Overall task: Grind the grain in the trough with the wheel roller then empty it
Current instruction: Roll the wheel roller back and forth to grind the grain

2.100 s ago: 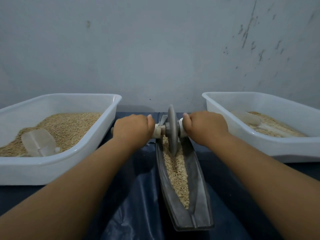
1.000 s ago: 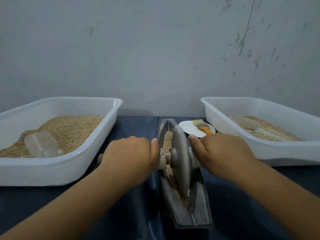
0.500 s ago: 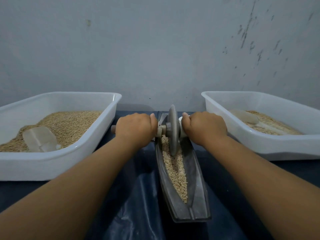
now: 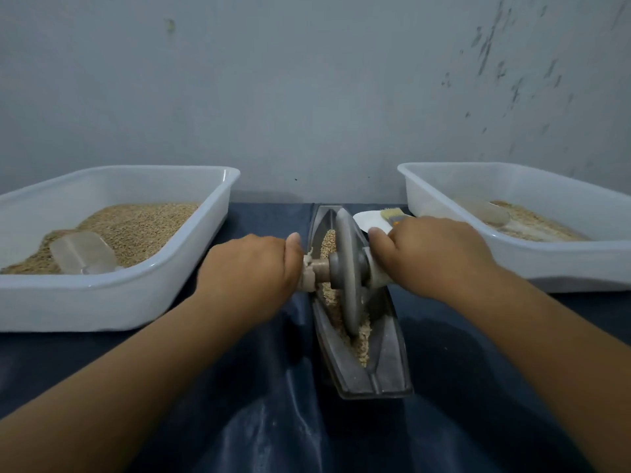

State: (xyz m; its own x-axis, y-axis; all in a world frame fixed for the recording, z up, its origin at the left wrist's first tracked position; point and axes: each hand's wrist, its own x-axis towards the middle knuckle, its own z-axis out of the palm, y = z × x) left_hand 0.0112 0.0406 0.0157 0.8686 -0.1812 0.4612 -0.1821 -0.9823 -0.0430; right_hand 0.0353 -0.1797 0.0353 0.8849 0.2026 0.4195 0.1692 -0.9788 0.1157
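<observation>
- The dark table cover (image 4: 478, 387) carries everything; two white tubs stand well apart on it, the left tub (image 4: 112, 302) with a heap of grain and a clear scoop (image 4: 83, 252), the right tub (image 4: 580, 264) with a thinner layer and another scoop.
- The trough (image 4: 389, 356) lies between the tubs, running lengthwise away from the person. It looks like cast metal, so I judge it heavy and stiff; for emptying, its long sides seem the safest places to grasp, since the smooth walls may be slippery.
- The wheel roller (image 4: 348, 278) stands on edge in the groove, about mid-length, its axle crossing the trough. It also looks solid and weighty, likely to tip if one side is let go.
- The left hand (image 4: 252, 268) is clenched round the left end of the axle; the right hand (image 4: 433, 257) grasps the right end.
- The grain (image 4: 362, 343) lies loose along the groove, light and ready to spill; it appears mostly whole, so grinding seems unfinished.
- A small brush (image 4: 392, 215) rests on a white dish just beyond the right hand.
</observation>
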